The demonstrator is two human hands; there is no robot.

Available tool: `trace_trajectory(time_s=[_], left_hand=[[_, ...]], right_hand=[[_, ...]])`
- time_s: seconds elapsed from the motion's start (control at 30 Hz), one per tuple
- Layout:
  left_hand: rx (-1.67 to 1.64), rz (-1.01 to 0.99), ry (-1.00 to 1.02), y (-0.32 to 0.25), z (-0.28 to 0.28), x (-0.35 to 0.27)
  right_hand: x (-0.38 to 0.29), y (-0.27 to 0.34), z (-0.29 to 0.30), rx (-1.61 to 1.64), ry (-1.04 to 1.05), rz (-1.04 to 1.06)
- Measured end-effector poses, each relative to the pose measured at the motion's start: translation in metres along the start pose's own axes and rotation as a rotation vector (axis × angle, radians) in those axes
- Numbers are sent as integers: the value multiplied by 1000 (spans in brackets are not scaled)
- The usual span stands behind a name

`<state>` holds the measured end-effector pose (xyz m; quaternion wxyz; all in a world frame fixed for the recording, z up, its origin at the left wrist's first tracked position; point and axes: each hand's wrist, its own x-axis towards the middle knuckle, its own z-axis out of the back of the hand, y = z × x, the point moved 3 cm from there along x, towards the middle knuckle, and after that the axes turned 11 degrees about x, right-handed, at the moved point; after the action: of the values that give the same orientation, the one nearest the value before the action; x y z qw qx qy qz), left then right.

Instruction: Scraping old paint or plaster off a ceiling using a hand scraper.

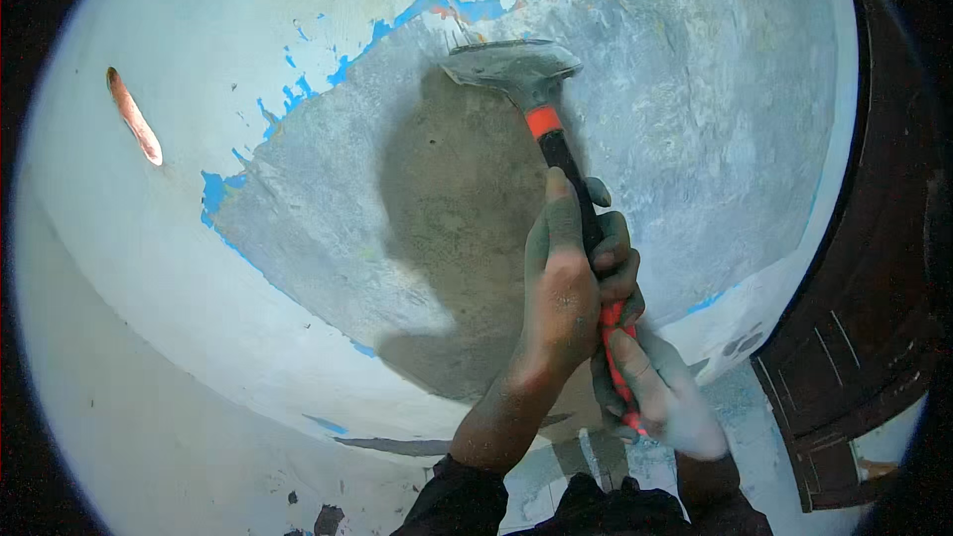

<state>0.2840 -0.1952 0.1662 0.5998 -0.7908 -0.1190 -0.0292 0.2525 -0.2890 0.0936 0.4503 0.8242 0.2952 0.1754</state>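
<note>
A long-handled scraper [514, 63] with a wide metal head and a black and red handle lies with its blade edge against a wall [335, 164]. My left hand [569, 268] is wrapped around the black upper part of the handle. Lower down, my right hand [648, 387] grips the red end. Around the blade the wall is bare and grey, bordered by ragged strips of blue paint [447, 7] and pale coating beyond. A thin crack runs down to the blade's upper edge. My shadow falls on the bare patch below the head.
A dark brown panelled door or cabinet [834, 357] stands on the right. An elongated bright spot [134, 119] marks the wall at left. Light floor tiles [536, 499] show near my body, and dark flakes [327, 519] lie at the bottom left.
</note>
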Motion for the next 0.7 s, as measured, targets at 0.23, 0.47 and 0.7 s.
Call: trace_trajectory(time_s=[0.23, 0.47, 0.7], left_hand=[[193, 2, -9, -10, 8, -2], [211, 57, -129, -8, 19, -7], [164, 183, 51, 19, -8, 1]], right_hand=[[5, -8, -16, 146, 53, 28], [8, -20, -20, 131, 62, 124], [-6, -16, 10, 17, -117, 97]])
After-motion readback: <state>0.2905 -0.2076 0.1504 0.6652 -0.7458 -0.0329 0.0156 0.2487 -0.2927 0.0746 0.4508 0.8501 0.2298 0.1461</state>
